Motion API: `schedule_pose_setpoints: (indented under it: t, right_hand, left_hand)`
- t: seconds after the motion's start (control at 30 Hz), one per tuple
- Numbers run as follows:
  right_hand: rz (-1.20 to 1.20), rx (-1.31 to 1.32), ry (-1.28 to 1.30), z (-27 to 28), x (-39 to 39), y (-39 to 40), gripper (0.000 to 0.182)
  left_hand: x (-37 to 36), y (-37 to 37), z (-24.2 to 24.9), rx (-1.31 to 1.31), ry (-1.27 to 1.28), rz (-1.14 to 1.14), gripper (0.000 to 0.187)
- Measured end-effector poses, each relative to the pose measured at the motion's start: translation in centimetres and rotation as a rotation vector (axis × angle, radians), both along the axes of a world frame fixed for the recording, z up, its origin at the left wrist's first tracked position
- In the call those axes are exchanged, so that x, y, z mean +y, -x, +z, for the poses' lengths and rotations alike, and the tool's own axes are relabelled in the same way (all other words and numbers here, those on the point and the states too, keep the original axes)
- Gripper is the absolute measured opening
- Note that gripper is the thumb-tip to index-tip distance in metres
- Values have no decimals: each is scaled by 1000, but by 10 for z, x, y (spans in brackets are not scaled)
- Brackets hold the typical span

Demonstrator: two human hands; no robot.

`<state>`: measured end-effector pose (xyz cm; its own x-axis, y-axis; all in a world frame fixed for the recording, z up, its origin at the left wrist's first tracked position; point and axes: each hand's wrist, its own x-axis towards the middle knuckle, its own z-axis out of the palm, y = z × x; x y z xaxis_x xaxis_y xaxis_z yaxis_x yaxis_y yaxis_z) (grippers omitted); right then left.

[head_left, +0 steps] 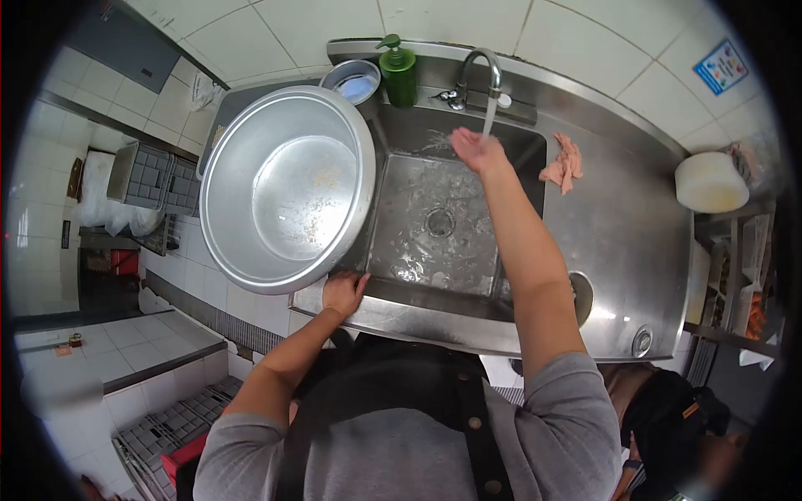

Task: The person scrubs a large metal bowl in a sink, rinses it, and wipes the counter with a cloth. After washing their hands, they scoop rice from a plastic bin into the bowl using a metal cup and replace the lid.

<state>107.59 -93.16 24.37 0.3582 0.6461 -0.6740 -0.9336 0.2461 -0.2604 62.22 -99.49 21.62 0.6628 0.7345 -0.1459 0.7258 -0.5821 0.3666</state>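
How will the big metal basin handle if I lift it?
The basin should feel stiff, its rim round. Holding only specks, it may be light for its size. Smooth metal could slip if the right hand, beside running water, is wet.

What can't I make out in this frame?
All in the head view:
- Underside of the large round silver metal basin: hidden by its own body.
- Left hand's fingertips: partly hidden near the basin's rim.
- Print on the blue-edged rectangular wall sticker: too small.
- Dark-clothed person, lower right: cut off by the dark lens border.
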Motion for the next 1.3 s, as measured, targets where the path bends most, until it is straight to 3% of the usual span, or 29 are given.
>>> schedule_pose_setpoints:
  t: [0.03, 0.07, 0.13, 0.2, 0.27, 0.3, 0.33, 0.4, 0.47, 0.5, 0.57, 0.63, 0.73, 0.77, 0.83, 0.9, 0.93, 0.97, 1.03, 1.13, 1.2, 1.3]
  right_hand:
    - [-12, 15, -1, 9, 3, 4, 40]
    - [-21, -47, -43, 27, 7, 2, 39]
    - [-42, -115, -86, 66, 11, -2, 39]
    - [-78, -96, -312, 100, 7, -5, 36]
    - [-20, -232, -320, 119, -16, -8, 34]
    - [51, -363, -322, 127, -31, -6, 33]
    - [34, -378, -321, 136, -47, -3, 32]
    - [32, -430, -306, 126, -79, -1, 32]
    - [23, -523, -243, 111, -108, 8, 31]
    - [14, -521, -232, 105, -123, 20, 31]
    - [73, -591, 103, 97, -151, 49, 35]
    - [144, -590, 197, 71, -173, 73, 34]
    - [208, -582, 223, 60, -196, 106, 31]
    - [230, -577, 223, 55, -200, 111, 31]
    - [240, -600, 317, 44, -205, 111, 29]
    - [213, -621, 352, 39, -199, 108, 29]
    - [165, -642, 388, 37, -196, 106, 28]
    - [186, -644, 386, 37, -192, 104, 28]
    - [140, -717, 383, 39, -181, 98, 27]
    - [215, -782, 338, 42, -167, 88, 28]
    - [221, -860, 367, 56, -153, 85, 29]
    - [228, -971, 390, 23, -124, 81, 29]
  left_hand:
    - [1, -4, 3, 135, 72, 70, 51]
    - [9, -12, -13, 228, 299, 172, 67]
    - [25, -49, -49, -54, 693, 172, 73]
    - [28, -114, -55, -118, 609, -120, 77]
    - [25, -191, 3, -18, 634, -223, 70]
    - [25, -222, -5, -177, 634, -189, 68]
    - [29, -256, -3, -257, 801, -99, 65]
    - [39, -310, 32, -535, 1385, 267, 40]
    - [79, -366, 34, -744, 1533, 316, 28]
    - [88, -386, 53, -879, 1468, 356, 18]
    - [114, -422, 67, -951, 1400, 409, 12]
    - [119, -438, 99, -1007, 1375, 436, 3]
    - [107, -429, 137, -883, 1306, 345, 16]
    - [99, -419, 132, -890, 1302, 368, 16]
    - [79, -399, 122, -828, 983, 282, 34]
    - [63, -380, 59, -871, 738, 270, 48]
    - [59, -371, -1, -727, 410, 256, 56]
    - [36, -338, -17, -565, 286, 232, 60]
    - [2, -267, -28, -312, 368, 130, 60]
    - [-12, -173, -51, -317, 471, -50, 43]
    - [-12, -120, -15, -202, 412, -77, 42]
    - [-4, -51, 11, -186, 118, -149, 38]
